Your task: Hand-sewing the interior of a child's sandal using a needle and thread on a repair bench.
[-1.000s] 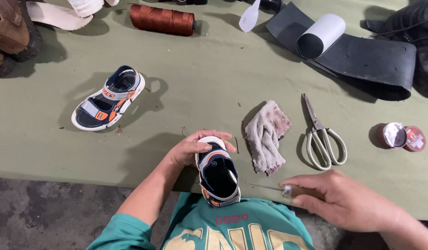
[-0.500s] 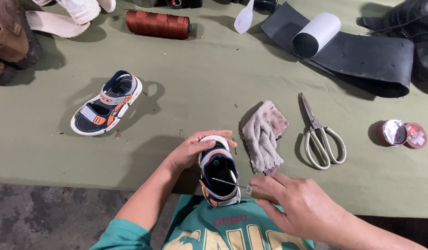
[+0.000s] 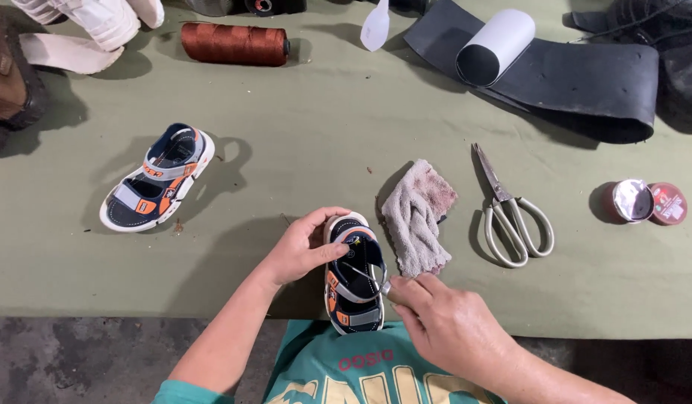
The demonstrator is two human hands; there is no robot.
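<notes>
We've got the small sandal (image 3: 353, 280) at the near table (image 3: 301, 127) edge, our left hand (image 3: 301, 251) wrapped around its far end — fingers curled on it. Our right hand (image 3: 443, 322) pinches a thin metal tool (image 3: 367, 275) poking into the straps. Rag (image 3: 417, 217) sits just right, scissors (image 3: 510, 213) beyond that.

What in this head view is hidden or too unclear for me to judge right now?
- Thin metal tool in the right hand: its handle is hidden by the fingers; its tip is too small to identify.
- Sandal held by the left hand: the toe end is covered by that hand, the sole is out of sight.
- Brown shoe: cut off by the left edge.
- Dark items top right: cut off by the frame edge and in shadow.
</notes>
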